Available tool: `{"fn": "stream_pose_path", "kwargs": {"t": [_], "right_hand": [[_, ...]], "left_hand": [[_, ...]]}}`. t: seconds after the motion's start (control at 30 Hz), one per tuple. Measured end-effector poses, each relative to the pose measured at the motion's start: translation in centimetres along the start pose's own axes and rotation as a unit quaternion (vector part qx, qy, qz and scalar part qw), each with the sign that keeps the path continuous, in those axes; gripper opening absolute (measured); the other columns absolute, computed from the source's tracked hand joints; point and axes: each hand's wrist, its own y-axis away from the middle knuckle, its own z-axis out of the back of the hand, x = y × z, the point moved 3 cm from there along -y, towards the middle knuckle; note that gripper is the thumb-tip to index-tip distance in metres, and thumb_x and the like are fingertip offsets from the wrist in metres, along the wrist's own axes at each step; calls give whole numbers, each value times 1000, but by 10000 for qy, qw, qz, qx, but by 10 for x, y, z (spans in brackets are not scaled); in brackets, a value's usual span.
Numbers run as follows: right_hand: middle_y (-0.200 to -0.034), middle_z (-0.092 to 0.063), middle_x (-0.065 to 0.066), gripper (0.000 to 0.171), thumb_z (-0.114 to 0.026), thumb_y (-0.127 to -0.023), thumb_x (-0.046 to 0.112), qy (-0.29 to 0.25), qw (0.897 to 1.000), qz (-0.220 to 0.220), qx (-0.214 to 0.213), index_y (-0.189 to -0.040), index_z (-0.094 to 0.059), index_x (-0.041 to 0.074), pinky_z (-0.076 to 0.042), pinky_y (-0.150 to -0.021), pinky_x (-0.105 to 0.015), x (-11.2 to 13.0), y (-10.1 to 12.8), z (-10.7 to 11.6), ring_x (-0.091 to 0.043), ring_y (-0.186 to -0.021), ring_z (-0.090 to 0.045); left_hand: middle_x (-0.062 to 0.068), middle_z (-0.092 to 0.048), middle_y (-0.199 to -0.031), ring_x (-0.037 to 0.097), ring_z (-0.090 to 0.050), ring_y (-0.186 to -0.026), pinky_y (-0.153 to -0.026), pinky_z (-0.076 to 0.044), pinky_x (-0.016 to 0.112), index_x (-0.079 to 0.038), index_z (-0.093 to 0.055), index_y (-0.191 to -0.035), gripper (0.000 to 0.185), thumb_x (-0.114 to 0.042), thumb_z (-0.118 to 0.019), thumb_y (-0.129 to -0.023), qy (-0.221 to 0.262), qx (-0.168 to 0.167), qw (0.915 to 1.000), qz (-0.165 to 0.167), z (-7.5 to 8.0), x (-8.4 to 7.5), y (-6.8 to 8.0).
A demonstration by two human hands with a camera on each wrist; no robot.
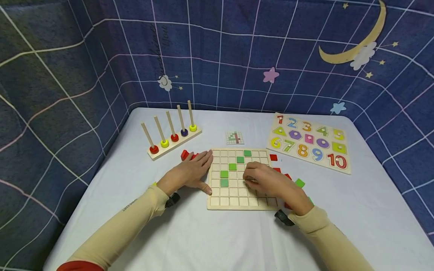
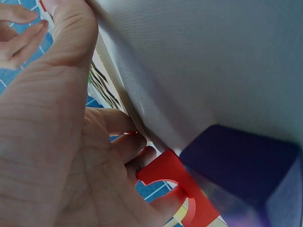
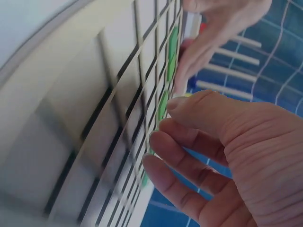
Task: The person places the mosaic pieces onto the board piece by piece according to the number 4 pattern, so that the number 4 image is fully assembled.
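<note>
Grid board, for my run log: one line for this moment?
left hand: steadies grid board edge | right hand: fingertips on board | green tiles placed

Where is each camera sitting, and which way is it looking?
Head: worn on the head, looking forward and down at the grid board; both sleeved arms, left hand and right hand show.
Left wrist: under the left hand, looking along the palm at the board's edge.
Right wrist: beside the right hand, facing across the grid.
Shared: all three see the board; both wrist views glimpse the other hand.
</note>
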Motion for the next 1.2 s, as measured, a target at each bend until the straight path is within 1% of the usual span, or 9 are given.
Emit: {"fn": "stream_pose_path", "kwargs": {"t": [0.17, 0.37, 0.5, 0.63, 0.77, 0.9, 1.0, 1.1, 1.2], "right_hand": [[-89, -67, 2, 7, -80, -93, 3, 127, 9993, -341, 106, -92, -77, 9, -57, -77, -30, -14, 21, 8, -11, -83, -58], [-91, -68, 3, 7, -81, -92, 3, -82, 9966, -805, 149, -93, -79, 10, -57, -76, -30, -25, 42, 16, -9, -83, -58], [-92, -68, 3, 6, -82, -92, 5, -86, 9932, -1147, 151, -95, -79, 11, -59, -78, -32, -31, 57, 18, -10, -84, -58], [-94, -69, 2, 6, -82, -92, 6, -22, 9888, -1486, 162, -97, -80, 10, -60, -80, -34, -36, 73, 19, -11, -84, -59], [-95, -71, 1, 10, -83, -91, 6, 9, 9834, -1814, 51, -101, -81, 8, -63, -80, -36, -43, 89, 24, -10, -84, -61], [-99, -73, -3, 14, -83, -91, 8, -21, 9745, -2243, -61, -105, -81, 5, -64, -88, -46, -52, 104, 29, -16, -88, -67], [-102, -72, -8, 18, -85, -90, 13, 16, 9665, -2565, -42, -106, -80, 4, -64, -91, -52, -58, 113, 31, -22, -93, -68], [-100, -70, -9, 19, -86, -89, 14, 24, 9616, -2746, 15, -103, -79, 4, -64, -88, -50, -63, 121, 30, -22, -89, -65], [-96, -68, -6, 16, -85, -88, 12, -18, 9626, -2708, -13, -100, -79, 5, -63, -81, -43, -67, 127, 27, -18, -84, -62]], "left_hand": [[18, -4, -182, 35, -9, -170, -135, -13, 65, 1, -11, -171, 128, -78, -69, -88, 27, -6, 10000, 3, 0, 0, 1], [18, -3, -182, 34, -9, -170, -135, -13, 64, 0, -10, -172, 129, -78, -69, -88, 20, 28, 10000, 21, 1, 0, 2], [18, -2, -182, 34, -8, -170, -135, -12, 64, 0, -9, -172, 129, -78, -69, -88, 9, 45, 10000, 41, 1, 0, 2], [18, -3, -182, 34, -8, -170, -135, -12, 64, 1, -9, -171, 129, -77, -69, -88, 55, 19, 10000, 19, 1, 0, 1], [18, -2, -182, 34, -8, -170, -135, -12, 64, 1, -9, -171, 128, -77, -68, -89, 41, 19, 10000, 1, 1, 0, 1], [19, -3, -182, 35, -9, -170, -135, -13, 64, 1, -10, -171, 128, -77, -68, -89, 14, -11, 10000, -25, 1, 0, 2], [20, -4, -181, 36, -10, -170, -135, -15, 65, 2, -10, -171, 128, -78, -68, -89, -27, -66, 10000, -47, 1, 0, 2], [20, -4, -181, 36, -11, -170, -134, -15, 65, 2, -11, -171, 129, -78, -68, -88, -49, -82, 9999, -57, 1, 0, 1], [20, -5, -181, 36, -11, -170, -134, -15, 65, 3, -11, -171, 129, -78, -68, -88, -12, -61, 10000, -47, 1, 0, 2]]}}
